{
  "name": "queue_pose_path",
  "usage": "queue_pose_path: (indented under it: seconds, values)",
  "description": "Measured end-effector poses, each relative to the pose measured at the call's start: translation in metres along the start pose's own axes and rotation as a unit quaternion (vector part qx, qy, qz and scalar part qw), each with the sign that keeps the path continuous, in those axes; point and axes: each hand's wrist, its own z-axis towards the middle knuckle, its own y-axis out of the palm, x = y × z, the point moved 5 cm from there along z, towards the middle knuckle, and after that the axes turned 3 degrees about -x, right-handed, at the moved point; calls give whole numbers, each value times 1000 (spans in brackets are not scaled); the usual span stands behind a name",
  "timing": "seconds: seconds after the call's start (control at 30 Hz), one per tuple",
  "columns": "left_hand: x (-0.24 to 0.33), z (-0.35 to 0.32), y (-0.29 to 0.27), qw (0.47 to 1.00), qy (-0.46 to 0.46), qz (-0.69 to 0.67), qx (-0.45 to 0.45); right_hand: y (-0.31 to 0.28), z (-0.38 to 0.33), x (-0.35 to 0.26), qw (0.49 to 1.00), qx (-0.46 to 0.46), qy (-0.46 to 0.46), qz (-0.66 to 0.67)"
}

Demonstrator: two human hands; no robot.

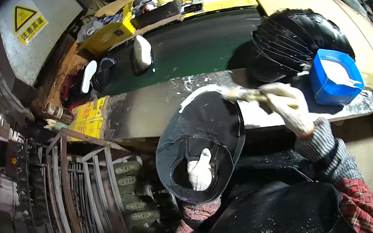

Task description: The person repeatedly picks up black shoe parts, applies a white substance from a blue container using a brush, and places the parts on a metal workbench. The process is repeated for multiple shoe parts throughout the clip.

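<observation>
Black shoe upper (198, 134) sits at the tabletop's (148, 112) near edge, the left hand (200, 171) tucked inside it, grip hidden. The right hand (290, 106) is clamped on a brush (243, 94) touching its rim. White glue already edges the rim; the blue tub (336, 76) stands close right.

white knit gloves, checked cuffs, red plaid sleeves, dark apron

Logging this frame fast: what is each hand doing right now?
Left hand: gloved, tucked inside the black shoe upper, holding it.
Right hand: gloved, closed on a brush.
</observation>
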Motion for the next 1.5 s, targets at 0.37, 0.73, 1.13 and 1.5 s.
queue_pose_path:
  seconds: [0.37,0.73,1.13,1.5]
  values:
    - [4,-6,51,988,-104,105,52,106,15,-87,925,-267,-97,-252]
    - [47,31,43,984,79,105,-117,122,-53,-107,866,-381,-305,-111]
    - [49,35,80,925,35,190,-328,11,-102,-91,912,-215,-236,-259]
    - [62,-29,72,662,417,600,-168,-61,-57,-65,961,27,-95,-257]
